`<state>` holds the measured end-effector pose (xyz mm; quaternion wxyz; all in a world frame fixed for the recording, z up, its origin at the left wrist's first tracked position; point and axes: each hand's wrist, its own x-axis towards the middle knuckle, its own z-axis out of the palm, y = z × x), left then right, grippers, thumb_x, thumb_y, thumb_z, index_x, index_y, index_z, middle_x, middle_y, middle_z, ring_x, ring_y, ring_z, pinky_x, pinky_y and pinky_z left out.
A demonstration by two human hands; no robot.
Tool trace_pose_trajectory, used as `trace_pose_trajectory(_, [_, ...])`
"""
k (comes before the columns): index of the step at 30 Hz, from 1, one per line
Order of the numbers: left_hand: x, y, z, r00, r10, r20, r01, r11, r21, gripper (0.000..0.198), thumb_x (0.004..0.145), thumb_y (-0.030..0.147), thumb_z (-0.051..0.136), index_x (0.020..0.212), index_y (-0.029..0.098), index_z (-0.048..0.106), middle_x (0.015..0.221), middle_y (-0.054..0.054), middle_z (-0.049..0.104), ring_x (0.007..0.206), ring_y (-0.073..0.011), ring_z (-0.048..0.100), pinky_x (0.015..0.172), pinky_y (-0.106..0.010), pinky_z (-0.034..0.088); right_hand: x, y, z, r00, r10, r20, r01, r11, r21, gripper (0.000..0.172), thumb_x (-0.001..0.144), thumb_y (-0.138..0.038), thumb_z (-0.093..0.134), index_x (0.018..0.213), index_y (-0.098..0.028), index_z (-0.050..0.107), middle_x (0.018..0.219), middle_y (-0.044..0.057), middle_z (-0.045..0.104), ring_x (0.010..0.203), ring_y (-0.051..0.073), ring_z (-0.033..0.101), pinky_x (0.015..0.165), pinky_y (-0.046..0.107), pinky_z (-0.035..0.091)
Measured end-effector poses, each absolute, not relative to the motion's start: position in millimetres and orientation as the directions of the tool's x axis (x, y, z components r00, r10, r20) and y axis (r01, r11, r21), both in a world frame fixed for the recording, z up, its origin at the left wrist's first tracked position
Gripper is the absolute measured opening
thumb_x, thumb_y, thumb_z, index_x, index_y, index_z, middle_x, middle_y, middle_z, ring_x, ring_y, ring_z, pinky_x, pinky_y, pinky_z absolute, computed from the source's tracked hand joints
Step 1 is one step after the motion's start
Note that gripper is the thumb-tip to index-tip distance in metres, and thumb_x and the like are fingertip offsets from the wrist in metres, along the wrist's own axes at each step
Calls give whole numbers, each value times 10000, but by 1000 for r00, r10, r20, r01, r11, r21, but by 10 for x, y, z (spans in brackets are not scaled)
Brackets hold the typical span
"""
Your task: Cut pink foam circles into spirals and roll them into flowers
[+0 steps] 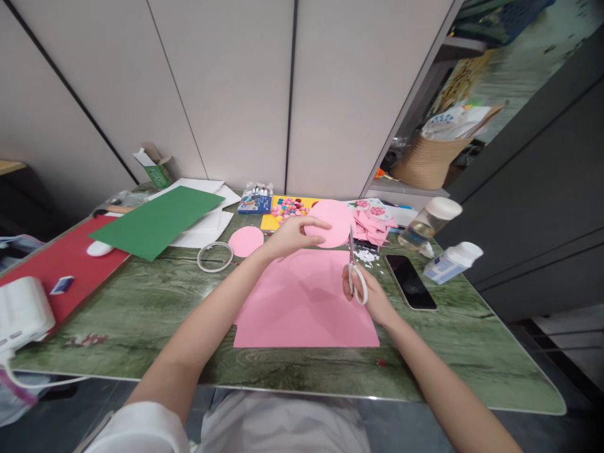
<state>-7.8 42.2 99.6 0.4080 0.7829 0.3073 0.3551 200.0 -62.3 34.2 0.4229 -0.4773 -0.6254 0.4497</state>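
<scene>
The ring (pixel 215 257) lies just left of your left forearm, so a careless sweep of the elbow could push it into the loose disc (pixel 246 241). Your left hand (pixel 295 238) has its thumb and forefinger spread a little at the left edge of the held disc (pixel 340 219), which is up over the far edge of the pink sheet (pixel 306 308). With so light a hold on thin paper, the disc could twist or bend and the edge come out uneven. Your right hand (pixel 375 302) is curled round the handles of the scissors (pixel 352 251), blades pointing away from you at the disc's right edge; a slip there could nick the rim. A wide right elbow might also knock the phone (pixel 411 282).

As for what is hard to see: the tips of your left fingers behind the disc are hidden, and the disc covers part of the pompoms (pixel 290 207). You cannot tell whether paper sits between the blades, or how far they are parted.
</scene>
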Motion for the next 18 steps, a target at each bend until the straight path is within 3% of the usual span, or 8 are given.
trace_pose_trajectory(12, [-76,419,985,603,728,326,191,-529,827,296,697,193,604,987,187,664,1101,-48,656,1037,-172,578,828,-263,451,1977,-644,378,-186,975,126,192,162,-968,309,898,-484,350,869,-200,469,588,-31,487,531,118,439,561,273,347])
trace_pose_trajectory(18, [-74,428,976,589,745,312,193,-505,841,287,694,169,574,963,179,673,1066,-51,666,970,-164,598,741,-238,477,1990,-629,339,-181,977,116,209,153,-966,331,892,-498,353,870,-195,483,570,-28,490,517,121,441,536,271,341])
